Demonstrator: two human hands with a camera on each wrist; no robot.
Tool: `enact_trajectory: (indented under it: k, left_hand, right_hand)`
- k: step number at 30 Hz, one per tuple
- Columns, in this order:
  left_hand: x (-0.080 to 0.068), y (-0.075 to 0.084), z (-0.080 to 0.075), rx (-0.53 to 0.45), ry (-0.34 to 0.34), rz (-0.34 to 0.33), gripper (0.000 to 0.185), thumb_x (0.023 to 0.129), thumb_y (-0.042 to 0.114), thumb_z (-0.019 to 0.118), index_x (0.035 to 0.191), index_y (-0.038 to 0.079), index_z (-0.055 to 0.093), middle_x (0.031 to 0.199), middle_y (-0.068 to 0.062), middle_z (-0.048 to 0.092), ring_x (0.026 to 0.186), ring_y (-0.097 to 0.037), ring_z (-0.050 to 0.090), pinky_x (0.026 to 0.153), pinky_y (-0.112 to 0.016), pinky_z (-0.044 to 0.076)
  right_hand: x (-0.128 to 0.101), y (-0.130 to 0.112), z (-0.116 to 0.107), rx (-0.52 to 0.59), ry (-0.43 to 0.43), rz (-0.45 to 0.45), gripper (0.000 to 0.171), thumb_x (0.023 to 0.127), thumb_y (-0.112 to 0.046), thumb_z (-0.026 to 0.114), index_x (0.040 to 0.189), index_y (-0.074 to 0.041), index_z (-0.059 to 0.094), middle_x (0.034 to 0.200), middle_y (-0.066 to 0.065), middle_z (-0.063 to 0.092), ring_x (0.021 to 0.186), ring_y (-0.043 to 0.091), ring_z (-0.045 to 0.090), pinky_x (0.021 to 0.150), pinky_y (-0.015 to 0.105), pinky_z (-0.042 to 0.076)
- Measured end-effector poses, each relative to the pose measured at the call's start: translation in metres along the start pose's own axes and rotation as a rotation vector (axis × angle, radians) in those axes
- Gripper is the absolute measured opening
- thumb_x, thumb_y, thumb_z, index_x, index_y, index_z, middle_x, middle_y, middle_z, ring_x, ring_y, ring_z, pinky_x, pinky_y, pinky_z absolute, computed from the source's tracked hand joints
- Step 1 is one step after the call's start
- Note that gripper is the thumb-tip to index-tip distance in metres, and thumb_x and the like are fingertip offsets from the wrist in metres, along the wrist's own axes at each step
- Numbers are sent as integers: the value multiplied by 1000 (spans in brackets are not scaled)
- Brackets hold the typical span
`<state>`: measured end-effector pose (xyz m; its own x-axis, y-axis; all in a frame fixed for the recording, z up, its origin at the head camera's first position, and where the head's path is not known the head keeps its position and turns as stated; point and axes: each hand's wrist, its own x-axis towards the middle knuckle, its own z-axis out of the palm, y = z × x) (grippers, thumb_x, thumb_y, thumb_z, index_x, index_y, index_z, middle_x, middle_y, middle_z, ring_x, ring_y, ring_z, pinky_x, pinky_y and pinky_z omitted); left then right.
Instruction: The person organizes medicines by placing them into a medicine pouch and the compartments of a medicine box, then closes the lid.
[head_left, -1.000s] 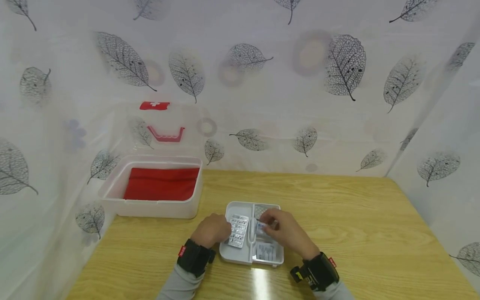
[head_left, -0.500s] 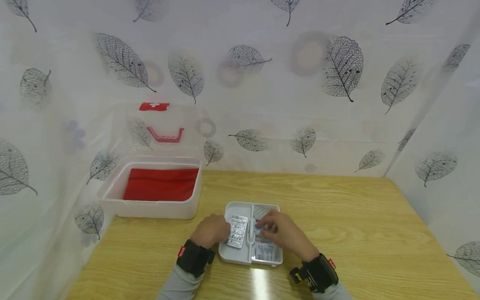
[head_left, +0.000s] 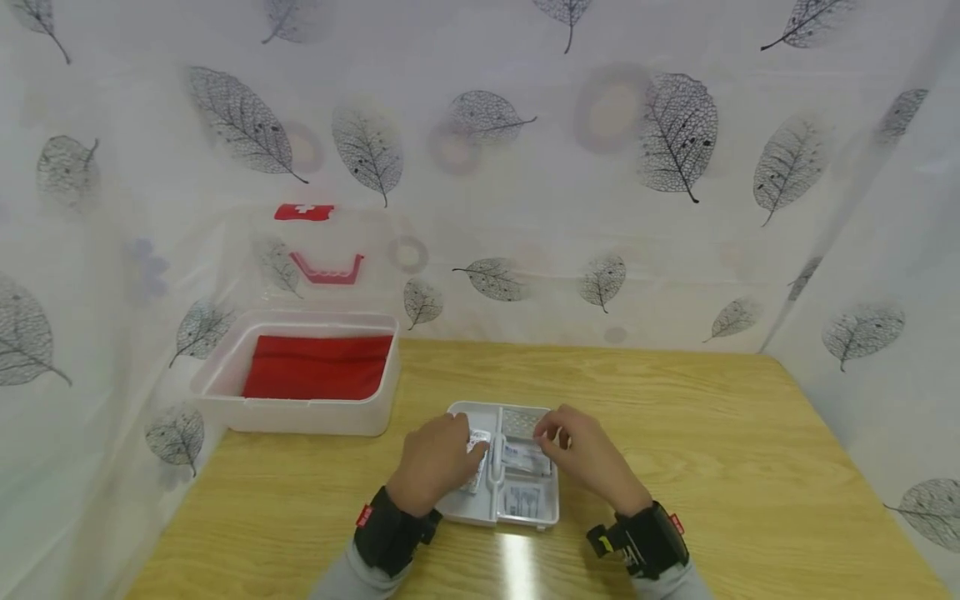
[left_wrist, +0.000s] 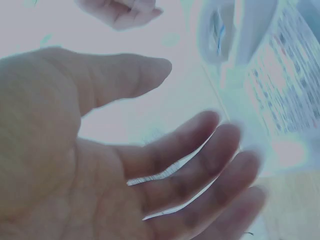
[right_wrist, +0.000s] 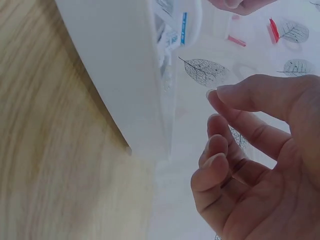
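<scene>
A white case [head_left: 474,414] lies open on the table, a divider bar [head_left: 497,467] down its middle. Over its left half is my left hand [head_left: 433,462], partly covering a silver blister pack [head_left: 475,482]. In the left wrist view the thumb and fingers of that hand are spread, nothing between them. My right hand [head_left: 588,454] hovers at the case's right edge, thumb tip near the index fingertip, holding nothing. Beside it, a white packet with blue print [head_left: 525,457] lies in the middle right compartment. Another packet [head_left: 522,502] sits in the front one, a bubbled pack [head_left: 519,423] in the back one.
A translucent white bin [head_left: 300,414] with red cloth [head_left: 318,367] inside stands at the back left. Its raised clear lid has a red handle [head_left: 327,274]. A leaf-patterned white curtain [head_left: 510,217] hangs behind the wooden table [head_left: 675,433].
My right hand has let go of the blue-printed packet in the middle compartment and drawn back to the right. My left hand has shifted right over the case and its fingers have opened.
</scene>
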<state>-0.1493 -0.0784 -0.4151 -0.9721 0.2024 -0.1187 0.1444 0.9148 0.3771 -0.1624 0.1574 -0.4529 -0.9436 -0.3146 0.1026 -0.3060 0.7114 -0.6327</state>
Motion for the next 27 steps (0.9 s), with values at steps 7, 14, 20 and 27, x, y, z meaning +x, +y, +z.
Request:
enact_trajectory:
  k: [7, 14, 20, 27]
  left_hand:
    - [2, 17, 23, 8, 2, 60, 44, 91, 44, 72, 65, 15, 52, 60, 4, 45, 55, -14, 43, 52, -33, 34]
    - [4, 18, 35, -8, 4, 97, 44, 93, 33, 68, 58, 14, 48, 58, 2, 45, 53, -14, 43, 50, -32, 34]
    - [-2, 11, 23, -53, 64, 131, 35, 95, 28, 65, 67, 14, 50, 60, 3, 45, 54, -13, 43, 48, -30, 32]
    - [-19, -5, -18, -123, 164, 134, 28, 96, 27, 63, 73, 18, 50, 57, 7, 42, 52, -8, 41, 46, -25, 29]
  right_hand:
    - [-2, 3, -11, 20, 19, -30, 4, 95, -16, 70, 95, -12, 72, 87, -6, 60, 74, 7, 53, 63, 23, 46]
    - [-4, 2, -17, 22, 17, -36, 4, 96, -13, 69, 97, -12, 72, 88, -6, 60, 74, 8, 54, 64, 24, 47]
    - [-3, -3, -21, 29, 27, 0, 4, 96, -15, 69, 99, -14, 71, 89, -7, 61, 76, 9, 55, 67, 25, 48]
    - [-4, -6, -35, 105, 114, -24, 30, 99, -14, 66, 128, -13, 62, 95, -2, 61, 74, 11, 58, 63, 26, 50]
